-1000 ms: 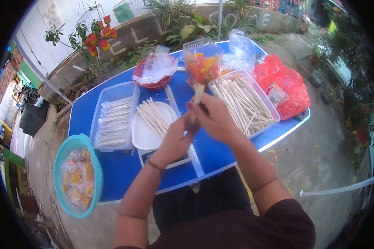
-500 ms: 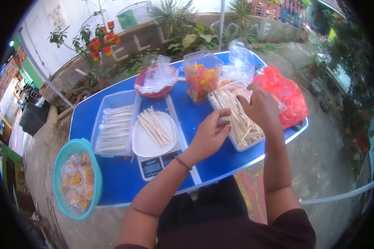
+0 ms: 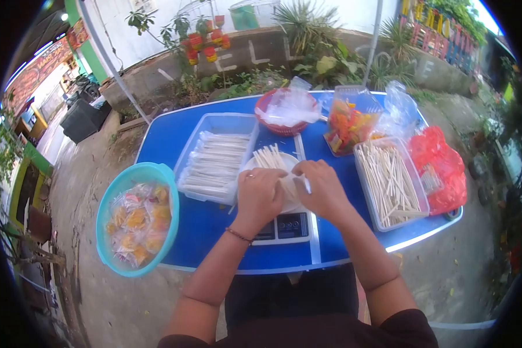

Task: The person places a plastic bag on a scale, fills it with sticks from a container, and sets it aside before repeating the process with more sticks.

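Note:
My left hand [image 3: 260, 194] and my right hand [image 3: 326, 190] meet over a white plate [image 3: 291, 204] that sits on a small digital scale [image 3: 285, 227]. Between them both pinch a thin clear plastic sleeve [image 3: 296, 184]. A fan of pale sticks [image 3: 269, 157] lies on the far side of the plate, just beyond my fingers. A clear tub of loose sticks [image 3: 388, 181] stands to the right of my right hand. Left of my left hand, another clear tub [image 3: 216, 158] holds sticks packed in sleeves.
All of this stands on a blue table [image 3: 168, 133]. A teal bowl [image 3: 112, 197] of wrapped orange snacks sits at its left edge. At the back are a red basket [image 3: 284, 129] with plastic bags and a clear box of orange and yellow pieces [image 3: 349, 120]. A red plastic bag [image 3: 442, 169] lies far right.
My right hand has left the tub of loose sticks and come back to the plate. My left hand moved in to meet it, and both now grip a clear sleeve. The view has shifted.

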{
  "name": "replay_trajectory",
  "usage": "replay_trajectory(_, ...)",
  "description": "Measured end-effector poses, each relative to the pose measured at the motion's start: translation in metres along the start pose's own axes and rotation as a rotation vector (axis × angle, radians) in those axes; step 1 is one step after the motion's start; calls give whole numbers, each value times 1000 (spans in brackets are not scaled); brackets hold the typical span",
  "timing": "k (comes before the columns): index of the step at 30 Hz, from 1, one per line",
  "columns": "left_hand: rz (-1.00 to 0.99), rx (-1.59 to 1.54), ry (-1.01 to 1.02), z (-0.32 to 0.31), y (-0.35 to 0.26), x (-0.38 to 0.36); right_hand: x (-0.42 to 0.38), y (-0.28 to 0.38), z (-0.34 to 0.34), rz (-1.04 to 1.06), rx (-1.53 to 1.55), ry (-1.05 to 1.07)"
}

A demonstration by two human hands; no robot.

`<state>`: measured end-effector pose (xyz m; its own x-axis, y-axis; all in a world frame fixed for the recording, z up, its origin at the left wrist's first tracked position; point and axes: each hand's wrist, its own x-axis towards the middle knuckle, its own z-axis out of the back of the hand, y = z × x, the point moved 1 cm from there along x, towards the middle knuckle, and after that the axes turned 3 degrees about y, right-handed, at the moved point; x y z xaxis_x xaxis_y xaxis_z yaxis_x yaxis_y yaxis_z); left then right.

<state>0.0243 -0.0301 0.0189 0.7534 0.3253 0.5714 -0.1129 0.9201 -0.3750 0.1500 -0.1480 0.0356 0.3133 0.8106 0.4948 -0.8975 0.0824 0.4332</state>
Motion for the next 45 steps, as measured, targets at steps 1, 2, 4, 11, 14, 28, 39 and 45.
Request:
replay_trajectory(1, 27, 67, -9, 3, 8, -1, 4, 4, -10, 14, -12, 11)
replay_trajectory(2, 53, 133, -17, 6, 15, -2, 7, 8, -19, -28, -14, 76)
replay_trajectory(4, 99, 229, -24, 6, 28, -7, 11, 14, -36, -7, -59, 20)
replay_trajectory(11, 73, 204, 12, 1, 32, -14, 2, 17, -50, -60, -142, -9)
replay_trajectory(14, 62, 182, 16, -3, 28, -15, 0, 11, -55, -27, -75, -59)
replay_trajectory(28, 38, 98, -15, -6, 30, -17, -4, 4, -56, 23, -24, -147)
replay_trajectory(39, 7, 86, -45, -8, 31, -18, -4, 5, -56, 41, 0, -179)
replay_trajectory(45, -18, 88, -58, -7, 29, -17, -6, 5, -57, -4, 16, -136)
